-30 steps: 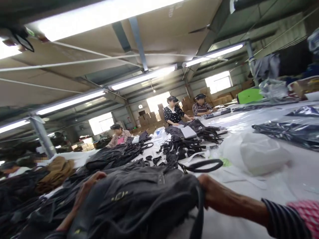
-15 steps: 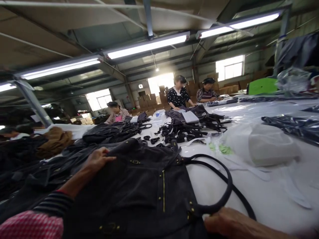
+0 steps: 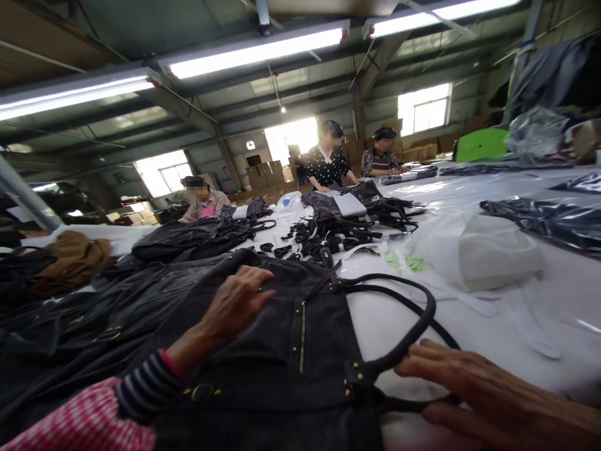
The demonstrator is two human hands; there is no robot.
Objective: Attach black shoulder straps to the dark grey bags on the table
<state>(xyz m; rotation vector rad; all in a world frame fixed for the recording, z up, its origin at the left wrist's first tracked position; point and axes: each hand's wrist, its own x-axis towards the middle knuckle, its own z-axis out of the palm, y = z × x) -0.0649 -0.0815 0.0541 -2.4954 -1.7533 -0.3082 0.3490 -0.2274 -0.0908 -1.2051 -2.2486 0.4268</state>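
A black fabric handbag (image 3: 263, 351) lies flat in front of me, with a brass zipper (image 3: 303, 335), brass studs and small buckles on its face. Two dark looped handles (image 3: 425, 313) reach out from its right side. My left hand (image 3: 237, 304) is over the upper part of the bag, thumb and fingers apart, gripping nothing. Beside the handles, my right hand (image 3: 474, 382) is open with its fingers stretched toward the bag. Its fingertips are close to the upper handle and its thumb is by the lower one; I cannot tell whether they touch.
More black bags (image 3: 94, 313) lie to the left, with brown cloth (image 3: 70, 260) behind. Beyond the bag are coiled black straps (image 3: 323, 238), a white plastic bag (image 3: 498, 254) and green pieces (image 3: 416, 263). Several people work across the white table (image 3: 554, 300).
My left hand has left the bag's upper left edge and moved right over its front. The right hand has let go near the handle's base and spread its fingers. The view has shifted.
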